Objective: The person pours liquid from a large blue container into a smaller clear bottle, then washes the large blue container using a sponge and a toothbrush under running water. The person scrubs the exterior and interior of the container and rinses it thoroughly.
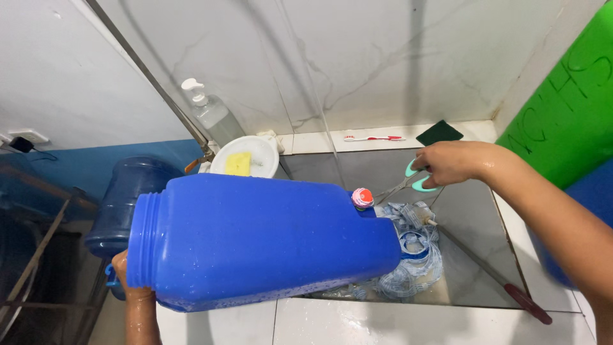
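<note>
A large blue plastic water container (pixel 268 243) lies on its side over a tiled basin, its wide mouth toward the left and a small red-orange cap (pixel 362 197) on its upper right. My left hand (pixel 131 291) grips its underside near the mouth. My right hand (pixel 447 163) holds scissors with mint-green handles (pixel 416 177), blades pointing toward the cap. Under the container's right end lies a bundle of blue and white plastic strapping (pixel 418 252).
A white bowl with a yellow sponge (pixel 246 158) and a clear pump bottle (pixel 211 115) stand at the back left. A toothbrush (pixel 373 138) and a dark scrub pad (pixel 439 133) lie on the ledge. A red-handled tool (pixel 504 281) rests in the basin. A green drum (pixel 568 108) stands right, another blue jug (pixel 124 198) left.
</note>
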